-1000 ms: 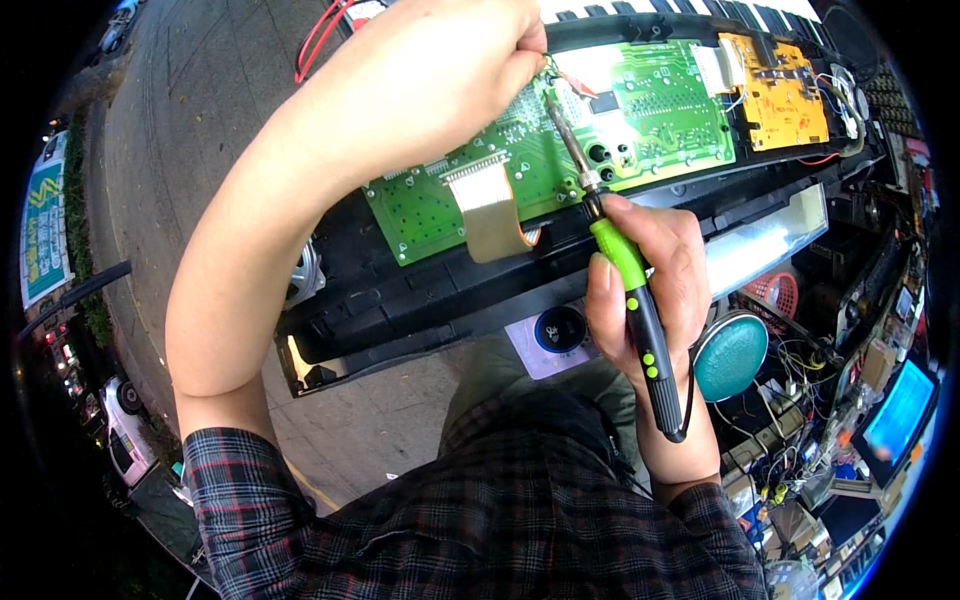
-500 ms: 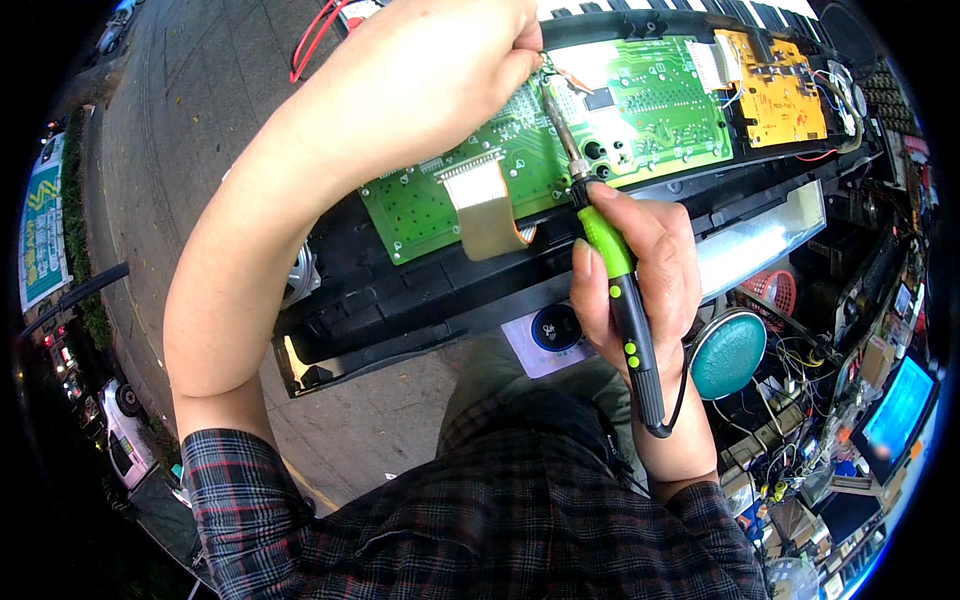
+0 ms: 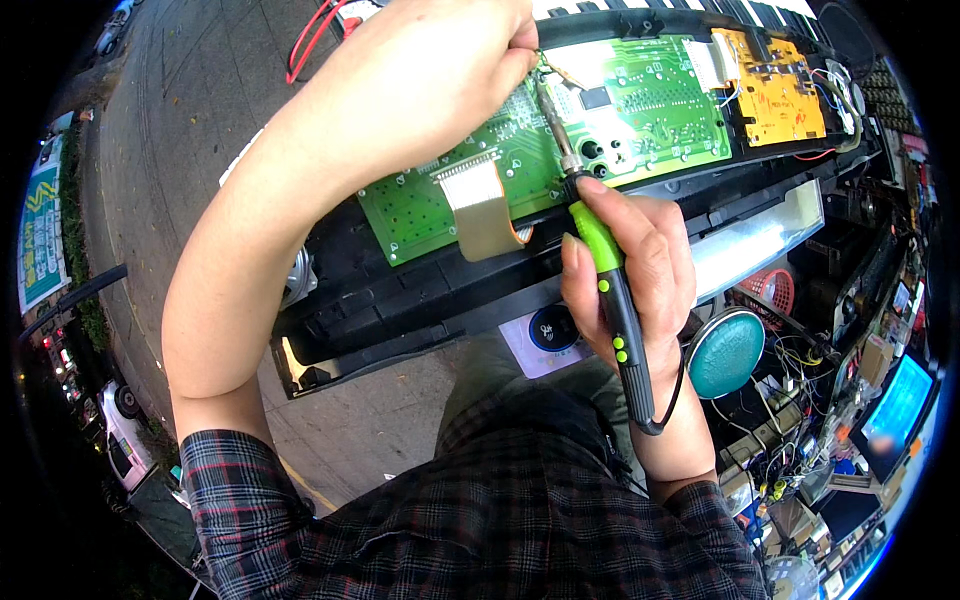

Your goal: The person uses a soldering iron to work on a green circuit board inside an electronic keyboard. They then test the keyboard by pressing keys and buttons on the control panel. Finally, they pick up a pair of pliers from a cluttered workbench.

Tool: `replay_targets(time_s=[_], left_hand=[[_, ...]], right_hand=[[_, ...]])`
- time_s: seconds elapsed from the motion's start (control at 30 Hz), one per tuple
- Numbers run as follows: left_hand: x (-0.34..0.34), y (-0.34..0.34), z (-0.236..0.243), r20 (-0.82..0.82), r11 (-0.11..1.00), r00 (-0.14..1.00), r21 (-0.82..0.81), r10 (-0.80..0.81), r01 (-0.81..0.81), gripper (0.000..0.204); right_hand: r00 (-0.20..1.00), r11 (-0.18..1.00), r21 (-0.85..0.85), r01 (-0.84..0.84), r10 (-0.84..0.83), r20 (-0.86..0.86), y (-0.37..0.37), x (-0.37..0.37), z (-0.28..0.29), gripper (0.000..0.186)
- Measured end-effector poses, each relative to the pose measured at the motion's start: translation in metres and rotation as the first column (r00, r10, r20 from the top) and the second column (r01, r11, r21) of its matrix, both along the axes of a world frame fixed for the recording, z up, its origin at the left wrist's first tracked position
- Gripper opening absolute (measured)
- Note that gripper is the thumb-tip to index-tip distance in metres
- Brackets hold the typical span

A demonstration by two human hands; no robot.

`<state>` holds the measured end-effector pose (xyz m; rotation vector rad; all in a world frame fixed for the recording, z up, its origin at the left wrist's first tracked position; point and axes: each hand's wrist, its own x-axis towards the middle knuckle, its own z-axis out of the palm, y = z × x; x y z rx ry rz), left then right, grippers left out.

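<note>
My right hand (image 3: 660,260) grips a soldering iron (image 3: 618,300) with a black and lime-green handle, its metal shaft slanting up to the far left. The tip meets the upper part of a green circuit board (image 3: 660,130), close to my left fingertips. My left hand (image 3: 465,70) reaches across the board with thumb and finger pinched; what they hold is too small to make out. Beside the tip a thin orange-brown wire (image 3: 563,74) runs toward a black chip (image 3: 596,98). A flat ribbon cable (image 3: 482,215) is joined to the board's near side.
The board lies in a black keyboard casing (image 3: 390,305), with piano keys (image 3: 770,18) at the far edge and an orange board (image 3: 775,100) on the right. A round teal-topped stool (image 3: 728,353) and tangled cables stand at right. Red wires (image 3: 312,45) loop at far left.
The soldering iron and my right hand have shifted slightly left, its tip still by my left fingertips. My left hand has barely moved.
</note>
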<state>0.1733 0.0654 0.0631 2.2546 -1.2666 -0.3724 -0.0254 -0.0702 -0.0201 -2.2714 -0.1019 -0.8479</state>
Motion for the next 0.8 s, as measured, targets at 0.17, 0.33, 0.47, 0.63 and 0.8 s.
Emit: replay_targets(time_s=[0.17, 0.33, 0.47, 0.63, 0.8], left_hand=[[0.001, 0.0, 0.0, -0.035, 1.0, 0.999, -0.012, 0.012, -0.013, 0.013], [0.001, -0.001, 0.002, -0.065, 1.0, 0.998, -0.002, 0.023, -0.023, 0.013], [-0.009, -0.003, 0.016, -0.026, 0.999, 0.999, 0.032, 0.024, -0.024, 0.013], [0.0, -0.009, 0.01, -0.123, 0.985, 0.986, 0.145, 0.11, -0.092, 0.012], [0.001, -0.009, 0.009, -0.126, 0.987, 0.987, 0.135, 0.102, -0.085, 0.011]], right_hand=[[0.999, 1.0, 0.005, -0.012, 0.012, -0.05, 0.001, -0.003, 0.002, 0.045], [0.997, 1.0, 0.014, -0.024, 0.025, -0.079, 0.001, -0.005, 0.004, 0.043], [0.997, 1.0, 0.013, -0.02, 0.021, -0.08, 0.001, -0.005, 0.003, 0.044], [0.996, 1.0, 0.014, -0.019, 0.02, -0.084, 0.002, -0.004, 0.004, 0.045], [0.996, 1.0, 0.009, -0.021, 0.022, -0.083, 0.001, -0.004, 0.003, 0.045]])
